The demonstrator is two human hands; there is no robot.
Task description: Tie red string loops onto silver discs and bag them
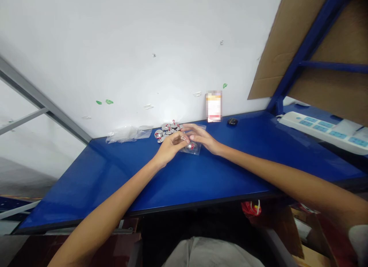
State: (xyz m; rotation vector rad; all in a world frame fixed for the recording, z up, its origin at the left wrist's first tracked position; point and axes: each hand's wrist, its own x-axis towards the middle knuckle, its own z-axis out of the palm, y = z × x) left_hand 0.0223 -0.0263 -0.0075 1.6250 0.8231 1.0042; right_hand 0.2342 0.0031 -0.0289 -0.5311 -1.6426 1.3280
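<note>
My left hand (172, 143) is closed in a pinch, fingertips at the near side of a pile of round silver discs (169, 132) with red cord loops. What the pinch holds is too small to make out. My right hand (205, 138) is beside it, fingers stretched out and slightly curved, thumb close to the left fingertips. Below and between both hands lies a clear plastic bag (196, 149). A silver disc with a red loop (190, 146) shows at the bag, partly covered by the hands; whether it lies inside cannot be told.
Flat clear plastic bags (126, 134) lie at the back left of the blue table (172, 182). By the wall are an upright blurred card or box (214, 107) and a small black object (232, 122). A white power strip (324, 129) is at the right.
</note>
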